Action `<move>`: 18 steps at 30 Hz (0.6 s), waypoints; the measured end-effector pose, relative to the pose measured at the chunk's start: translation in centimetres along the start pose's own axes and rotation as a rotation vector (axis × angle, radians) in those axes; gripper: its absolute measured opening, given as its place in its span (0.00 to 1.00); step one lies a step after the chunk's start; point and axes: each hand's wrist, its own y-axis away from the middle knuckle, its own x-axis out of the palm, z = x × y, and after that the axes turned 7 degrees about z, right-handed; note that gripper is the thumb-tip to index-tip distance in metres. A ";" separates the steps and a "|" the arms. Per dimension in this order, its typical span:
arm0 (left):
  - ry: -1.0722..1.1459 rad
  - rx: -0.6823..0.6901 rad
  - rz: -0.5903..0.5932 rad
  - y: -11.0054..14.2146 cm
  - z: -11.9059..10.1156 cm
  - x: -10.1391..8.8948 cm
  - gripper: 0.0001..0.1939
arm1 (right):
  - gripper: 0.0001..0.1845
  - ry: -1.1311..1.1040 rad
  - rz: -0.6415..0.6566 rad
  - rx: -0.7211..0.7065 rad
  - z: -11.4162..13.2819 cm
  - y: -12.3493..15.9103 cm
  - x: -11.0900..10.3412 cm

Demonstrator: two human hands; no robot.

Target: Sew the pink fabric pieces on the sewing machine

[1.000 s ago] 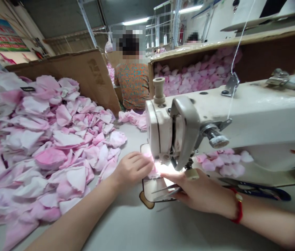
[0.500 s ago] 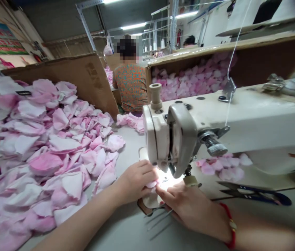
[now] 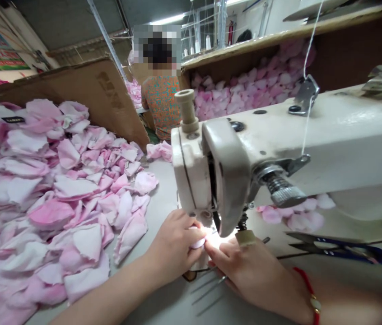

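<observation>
Two hands lie just below the sewing machine head (image 3: 225, 176), the left hand (image 3: 174, 246) curled half-shut on a small pink fabric petal (image 3: 197, 243), the right hand (image 3: 241, 271) loosely open with its fingertips just beside it, the petal nearer the left, its long axis hidden.

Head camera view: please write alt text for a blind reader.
A left hand and right hand meet at a small pink fabric piece under the lit head of a white sewing machine. A heap of pink fabric pieces lies left, and a co-worker sits beyond.
</observation>
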 end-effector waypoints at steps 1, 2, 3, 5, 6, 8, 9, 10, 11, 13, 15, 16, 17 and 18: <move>-0.024 0.005 0.001 0.1 -0.3 -0.1 0.07 | 0.21 0.006 -0.004 -0.012 0.2 0.1 0.1; -0.047 0.003 -0.002 0.2 -0.5 -0.1 0.08 | 0.21 0.014 -0.016 -0.019 0.2 0.3 0.2; -0.064 0.002 -0.006 0.2 -0.7 0.0 0.08 | 0.21 0.021 -0.028 -0.025 0.3 0.4 0.3; -0.085 0.008 -0.015 0.3 -0.9 0.5 0.07 | 0.19 0.020 -0.029 -0.033 0.1 0.6 0.3; -0.095 0.009 -0.020 0.3 -0.9 0.8 0.06 | 0.19 0.014 -0.022 -0.034 0.0 0.6 0.2; -0.124 0.003 -0.048 0.2 -0.7 1.7 0.04 | 0.18 -0.006 -0.012 -0.020 -0.3 0.4 -0.1; -0.142 0.001 -0.079 0.1 -0.5 2.1 0.04 | 0.18 -0.018 -0.012 -0.012 -0.5 0.3 -0.3; -0.162 0.001 -0.124 0.0 -0.3 2.6 0.05 | 0.16 -0.029 -0.017 0.002 -0.7 0.1 -0.5; -0.182 0.006 -0.177 -0.1 -0.1 3.0 0.07 | 0.15 -0.041 -0.025 0.014 -0.8 0.0 -0.6; -0.228 0.016 -0.272 -0.3 0.1 3.5 0.10 | 0.13 -0.055 -0.045 0.029 -1.1 -0.1 -0.8; -0.270 0.008 -0.316 -0.4 0.2 3.6 0.12 | 0.13 -0.054 -0.065 0.048 -1.2 -0.1 -0.7; -0.273 0.010 -0.313 -0.3 0.3 3.4 0.12 | 0.14 -0.052 -0.070 0.057 -1.2 -0.1 -0.6; -0.260 0.027 -0.295 -0.3 0.3 3.0 0.12 | 0.16 -0.051 -0.076 0.063 -1.3 0.0 -0.5; -0.235 0.054 -0.269 -0.1 0.4 2.5 0.12 | 0.18 -0.051 -0.081 0.072 -1.4 0.1 -0.4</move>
